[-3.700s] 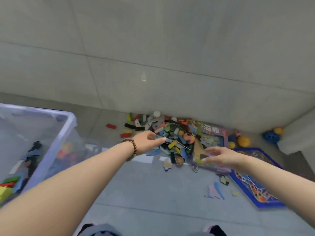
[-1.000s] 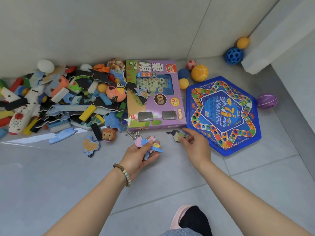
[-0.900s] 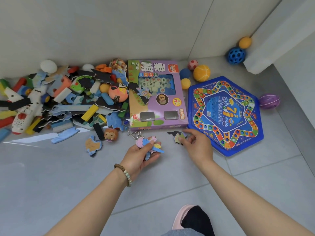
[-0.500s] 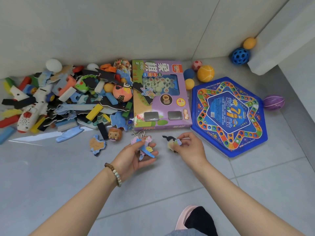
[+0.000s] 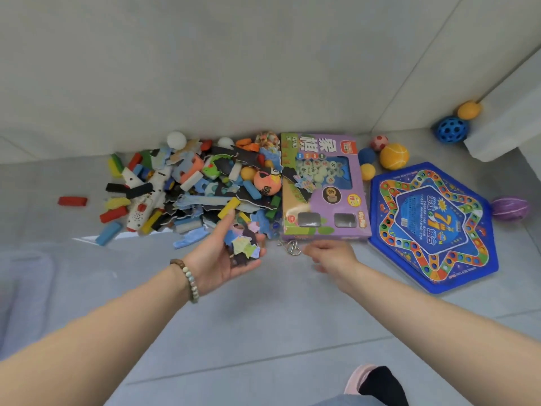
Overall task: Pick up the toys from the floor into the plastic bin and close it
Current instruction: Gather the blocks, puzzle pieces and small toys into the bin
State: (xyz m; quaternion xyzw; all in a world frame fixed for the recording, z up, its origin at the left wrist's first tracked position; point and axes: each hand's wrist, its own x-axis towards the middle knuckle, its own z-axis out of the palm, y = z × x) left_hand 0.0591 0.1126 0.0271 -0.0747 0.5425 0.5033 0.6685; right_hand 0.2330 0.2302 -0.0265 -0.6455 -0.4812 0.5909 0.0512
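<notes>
On the floor [image 5: 263,317], along its far edge where it meets the wall [image 5: 234,68], lies the toy pile [image 5: 190,189] of blocks, foam shapes and a white toy plane. To its right lie a purple chess box [image 5: 322,189] and a blue hexagonal game board [image 5: 430,227].

The left hand [image 5: 216,259] is turned palm up, its fingers cupped round a small stack of flat puzzle pieces [image 5: 243,244]. It hovers at the near edge of the pile.

The right hand [image 5: 332,253] is knuckles up and blurred, so whether it grips anything cannot be told.

Key relation: a metal wire puzzle [image 5: 289,247] lies on the floor between the two hands, touching or just short of the near edge of the chess box. Its long axis runs roughly left to right. It sits just beyond the right hand's fingertips, so that hand is the nearer and the likelier to take it.

Most toys remain on the floor, and the task appears to be at an early stage. A pale translucent shape [image 5: 23,288] at the left edge may be the plastic bin, though this is not certain.
</notes>
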